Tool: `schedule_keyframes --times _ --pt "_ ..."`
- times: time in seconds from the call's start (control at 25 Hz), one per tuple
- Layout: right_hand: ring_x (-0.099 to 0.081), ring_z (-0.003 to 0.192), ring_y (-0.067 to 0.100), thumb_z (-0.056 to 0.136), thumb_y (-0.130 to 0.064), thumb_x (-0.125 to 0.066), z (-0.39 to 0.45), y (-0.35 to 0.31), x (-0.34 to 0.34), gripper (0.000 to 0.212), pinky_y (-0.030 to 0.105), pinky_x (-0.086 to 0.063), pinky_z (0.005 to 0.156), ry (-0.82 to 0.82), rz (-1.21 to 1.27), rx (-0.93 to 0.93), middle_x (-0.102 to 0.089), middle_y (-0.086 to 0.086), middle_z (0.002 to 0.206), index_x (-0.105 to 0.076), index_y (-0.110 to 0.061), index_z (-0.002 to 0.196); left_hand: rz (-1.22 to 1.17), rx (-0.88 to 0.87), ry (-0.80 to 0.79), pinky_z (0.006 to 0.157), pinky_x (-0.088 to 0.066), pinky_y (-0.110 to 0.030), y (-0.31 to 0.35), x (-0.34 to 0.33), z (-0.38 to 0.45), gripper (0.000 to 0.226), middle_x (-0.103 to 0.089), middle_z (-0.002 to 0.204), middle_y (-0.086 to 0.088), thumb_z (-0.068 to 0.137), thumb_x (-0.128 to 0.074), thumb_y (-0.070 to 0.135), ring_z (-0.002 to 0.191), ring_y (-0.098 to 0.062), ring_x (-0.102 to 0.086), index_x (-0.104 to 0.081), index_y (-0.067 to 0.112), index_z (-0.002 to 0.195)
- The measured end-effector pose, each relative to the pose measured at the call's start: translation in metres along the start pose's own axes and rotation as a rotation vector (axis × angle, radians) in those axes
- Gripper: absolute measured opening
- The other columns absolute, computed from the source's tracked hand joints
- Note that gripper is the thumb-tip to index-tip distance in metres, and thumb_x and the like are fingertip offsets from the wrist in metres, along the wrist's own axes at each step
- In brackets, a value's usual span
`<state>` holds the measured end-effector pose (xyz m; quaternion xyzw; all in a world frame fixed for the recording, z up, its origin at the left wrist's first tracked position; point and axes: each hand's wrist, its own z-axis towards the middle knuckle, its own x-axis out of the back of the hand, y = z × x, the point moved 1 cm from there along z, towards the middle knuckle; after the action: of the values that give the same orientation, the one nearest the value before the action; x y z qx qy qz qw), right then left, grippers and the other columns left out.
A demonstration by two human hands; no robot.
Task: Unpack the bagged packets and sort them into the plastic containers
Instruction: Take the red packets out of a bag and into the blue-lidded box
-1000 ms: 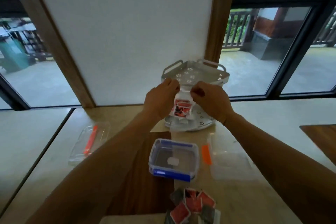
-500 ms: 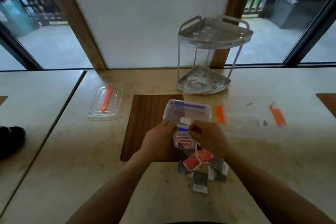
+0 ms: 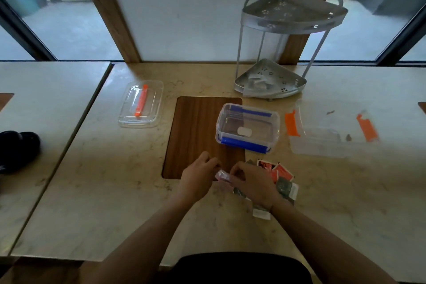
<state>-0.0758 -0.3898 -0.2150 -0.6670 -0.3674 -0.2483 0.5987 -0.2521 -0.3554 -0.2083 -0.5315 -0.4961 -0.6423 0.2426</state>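
Head view: the left hand [image 3: 198, 180] and right hand [image 3: 252, 185] both pinch a small clear bag [image 3: 223, 175] between them, low over the table [image 3: 115, 191]. Loose packets [image 3: 282, 176] lie just right of the right hand. The blue-clipped box [image 3: 247, 130] stands beyond, the orange-clipped box [image 3: 332, 131] to its right.

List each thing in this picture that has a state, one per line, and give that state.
Blue-clipped container: open, no packets inside.
Orange-clipped container: open, no packets inside.
Lid: off, lying apart at left.
Small bag: pinched between both hands.
Left hand: gripping bag.
Right hand: gripping bag.
Packets: loose on table.
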Motion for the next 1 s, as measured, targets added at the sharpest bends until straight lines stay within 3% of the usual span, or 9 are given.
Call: schedule_keyframes --times 0.16,0.28,0.36,0.48,0.68,0.8,1.0 --pt "-0.058 0.073 0.001 0.092 -0.046 -0.054 0.004 -0.004 -0.002 0.024 0.016 -0.044 0.069 -0.018 0.048 -0.024 -0.064 -0.011 0.084 -0.065 -0.025 0.094 -0.042 0.018 0.051 0.062 -0.045 -0.015 0.006 0.003 0.0 0.014 -0.053 0.104 0.01 0.095 -0.054 0.03 0.078 -0.003 -0.053 -0.057 0.028 0.109" --pt "-0.06 0.073 0.0 0.091 -0.044 -0.059 0.006 -0.004 -0.006 0.023 0.014 -0.046 0.069 0.076 0.179 -0.06 -0.066 -0.011 0.082 -0.067 -0.023 0.091 -0.367 0.272 0.143 0.062 -0.049 -0.017 0.012 0.004 -0.004 0.009 -0.061 0.089 0.012 0.094 -0.056 0.037 0.071 -0.003 -0.06 -0.057 0.027 0.096" --pt "-0.06 0.073 -0.002 0.091 -0.041 -0.06 0.008 -0.005 -0.009 0.02 0.012 -0.047 0.069 0.12 0.205 -0.06 -0.068 -0.009 0.085 -0.068 -0.022 0.092 -0.61 0.435 0.091 0.06 -0.052 -0.02 0.014 0.003 -0.001 0.018 -0.065 0.08 0.006 0.092 -0.058 0.042 0.066 -0.004 -0.063 -0.059 0.025 0.087" --pt "-0.057 0.074 -0.006 0.091 -0.034 -0.062 0.011 -0.008 -0.01 0.015 0.006 -0.044 0.067 0.087 0.214 -0.06 -0.064 -0.011 0.086 -0.067 -0.02 0.097 -0.777 0.534 -0.105 0.052 -0.047 -0.016 0.015 0.001 0.008 0.027 -0.069 0.08 0.002 0.093 -0.056 0.043 0.063 -0.005 -0.064 -0.064 0.018 0.086" --pt "-0.063 0.075 0.003 0.088 -0.034 -0.067 0.01 -0.005 -0.01 0.017 0.015 -0.051 0.059 -0.01 0.363 -0.148 -0.067 -0.006 0.09 -0.065 -0.022 0.099 -0.86 0.566 -0.195 0.055 -0.05 -0.019 0.013 -0.002 0.015 0.019 -0.07 0.085 -0.003 0.094 -0.058 0.028 0.07 -0.011 -0.066 -0.068 0.013 0.089" --pt "-0.064 0.077 0.004 0.084 -0.034 -0.071 0.011 -0.004 -0.004 0.021 0.016 -0.052 0.062 -0.003 0.4 -0.182 -0.066 -0.008 0.092 -0.062 -0.023 0.099 -0.83 0.553 -0.208 0.057 -0.051 -0.019 0.012 -0.002 0.019 0.015 -0.07 0.083 -0.002 0.092 -0.06 0.023 0.07 -0.01 -0.067 -0.07 0.013 0.088" --pt "-0.072 0.078 0.015 0.089 -0.03 -0.065 0.015 -0.006 0.013 0.022 0.024 -0.058 0.065 -0.159 0.759 -0.294 -0.074 0.002 0.091 -0.064 -0.017 0.108 -0.838 0.485 -0.23 0.056 -0.048 -0.016 0.01 0.007 0.023 0.017 -0.07 0.077 0.001 0.088 -0.066 0.028 0.066 -0.005 -0.065 -0.07 0.012 0.085"
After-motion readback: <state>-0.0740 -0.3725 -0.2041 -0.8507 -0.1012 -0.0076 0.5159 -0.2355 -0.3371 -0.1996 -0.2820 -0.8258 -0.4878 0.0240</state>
